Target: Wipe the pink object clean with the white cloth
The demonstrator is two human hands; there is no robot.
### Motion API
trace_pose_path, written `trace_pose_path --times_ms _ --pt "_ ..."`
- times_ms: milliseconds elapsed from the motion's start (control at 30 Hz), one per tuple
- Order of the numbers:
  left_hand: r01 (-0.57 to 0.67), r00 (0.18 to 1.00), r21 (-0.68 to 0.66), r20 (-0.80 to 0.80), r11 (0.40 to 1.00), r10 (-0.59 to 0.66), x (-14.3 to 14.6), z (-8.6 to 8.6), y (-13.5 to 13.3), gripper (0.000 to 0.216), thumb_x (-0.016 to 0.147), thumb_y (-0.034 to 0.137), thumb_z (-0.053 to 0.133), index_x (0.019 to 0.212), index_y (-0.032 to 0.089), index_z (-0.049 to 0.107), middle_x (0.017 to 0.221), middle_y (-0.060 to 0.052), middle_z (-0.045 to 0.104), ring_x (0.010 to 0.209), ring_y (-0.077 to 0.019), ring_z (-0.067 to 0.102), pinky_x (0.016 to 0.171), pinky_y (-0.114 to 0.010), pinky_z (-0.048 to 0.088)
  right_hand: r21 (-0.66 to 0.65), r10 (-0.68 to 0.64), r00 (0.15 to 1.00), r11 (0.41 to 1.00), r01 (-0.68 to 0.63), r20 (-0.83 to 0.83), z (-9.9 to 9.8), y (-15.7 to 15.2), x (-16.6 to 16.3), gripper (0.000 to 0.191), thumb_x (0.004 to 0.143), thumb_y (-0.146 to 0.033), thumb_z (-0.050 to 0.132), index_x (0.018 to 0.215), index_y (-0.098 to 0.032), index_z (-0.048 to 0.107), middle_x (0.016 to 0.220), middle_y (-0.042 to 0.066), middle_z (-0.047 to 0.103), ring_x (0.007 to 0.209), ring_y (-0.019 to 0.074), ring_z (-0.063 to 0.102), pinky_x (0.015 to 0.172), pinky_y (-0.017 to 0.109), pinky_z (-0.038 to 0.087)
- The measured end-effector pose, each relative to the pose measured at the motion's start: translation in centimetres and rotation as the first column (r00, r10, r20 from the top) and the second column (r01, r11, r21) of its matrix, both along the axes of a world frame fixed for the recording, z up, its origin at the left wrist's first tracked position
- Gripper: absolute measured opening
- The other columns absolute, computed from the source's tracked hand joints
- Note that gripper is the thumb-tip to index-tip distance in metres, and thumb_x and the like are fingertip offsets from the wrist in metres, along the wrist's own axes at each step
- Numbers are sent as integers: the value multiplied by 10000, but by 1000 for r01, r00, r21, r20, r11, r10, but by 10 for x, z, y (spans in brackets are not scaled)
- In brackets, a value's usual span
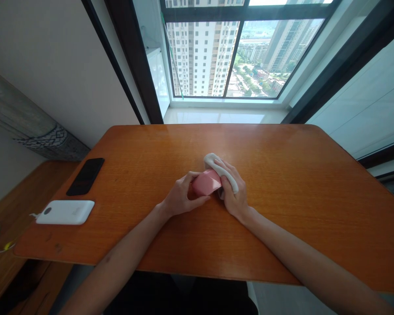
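My left hand is closed around a small pink object with rounded corners, held just above the orange wooden table. My right hand grips a white cloth and presses it against the pink object's far side. Both hands meet near the table's middle. Part of the pink object is hidden by my fingers.
A black phone lies face up at the table's left side. A white power bank with a cable sits nearer the left front corner. A large window stands beyond the far edge; a lower wooden surface adjoins the left.
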State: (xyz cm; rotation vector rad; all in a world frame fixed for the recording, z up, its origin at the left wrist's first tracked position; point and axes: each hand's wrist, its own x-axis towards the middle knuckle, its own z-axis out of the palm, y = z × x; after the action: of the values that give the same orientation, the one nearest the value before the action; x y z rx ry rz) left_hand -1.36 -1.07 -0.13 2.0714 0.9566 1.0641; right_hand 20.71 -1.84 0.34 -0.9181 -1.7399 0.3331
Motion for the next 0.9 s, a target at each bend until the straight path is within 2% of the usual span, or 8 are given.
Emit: trace_pose_path --times_ms 167,267,400,600,700,800,867,900 --pt "12 1000 4 19 1000 -12 -2 -2 1 559 881 454 828 1297 207 548 1177 -106 756 993 -256 747 884 -388 608 160 101 978 978 -131 183 2 -6 1 511 1068 -314 544 1575 -364 588 1663 26 567 1555 364 512 1274 683 435" --pt "-3 1000 -5 4 1000 3 -2 1 1 555 885 455 832 1295 209 551 1188 -104 757 996 -252 747 884 -373 600 -5 73 997 997 -73 16 -1 0 1 461 1111 -331 466 1545 -340 620 1632 31 603 1531 320 547 1284 625 444" --pt "-9 1000 -31 -9 999 9 -2 4 0 554 888 471 836 1285 213 549 1159 -92 764 963 -247 750 866 -358 586 -247 6 985 968 -49 -174 -6 10 1 428 1140 -416 429 1465 -321 690 1545 28 686 1448 279 634 1263 531 489" --pt "101 984 -148 -129 984 -120 -6 0 0 602 1005 523 718 1421 214 411 1234 -124 737 976 -264 754 843 -385 605 -139 43 990 988 -62 -135 -4 5 2 441 1128 -420 453 1505 -312 656 1582 51 650 1478 290 604 1270 541 477" --pt "158 966 -106 -190 982 -176 -5 -2 1 650 1025 506 688 1497 199 362 1407 -202 671 1205 -331 728 1024 -498 604 -36 28 998 999 -29 -49 0 2 3 447 1121 -360 463 1535 -322 628 1585 66 641 1464 306 609 1241 576 497" --pt "186 954 4 -242 983 -179 -2 -2 4 800 1016 462 701 1630 194 263 1657 -243 474 1559 -379 487 1313 -631 373 55 24 999 998 -25 24 5 0 3 465 1110 -294 471 1553 -329 609 1588 73 636 1458 316 609 1219 599 508" --pt "183 951 48 -263 982 -165 0 -1 5 877 996 430 725 1679 200 226 1729 -225 383 1651 -380 341 1378 -668 217 97 26 998 995 -32 56 7 -1 4 480 1100 -268 481 1561 -329 601 1592 76 633 1461 323 603 1215 615 506" --pt "177 954 56 -257 983 -157 0 0 4 900 974 423 750 1685 204 243 1733 -217 383 1654 -381 335 1384 -667 206 106 25 997 994 -32 66 7 -1 4 485 1097 -264 482 1563 -330 599 1596 74 630 1465 327 599 1217 621 503"
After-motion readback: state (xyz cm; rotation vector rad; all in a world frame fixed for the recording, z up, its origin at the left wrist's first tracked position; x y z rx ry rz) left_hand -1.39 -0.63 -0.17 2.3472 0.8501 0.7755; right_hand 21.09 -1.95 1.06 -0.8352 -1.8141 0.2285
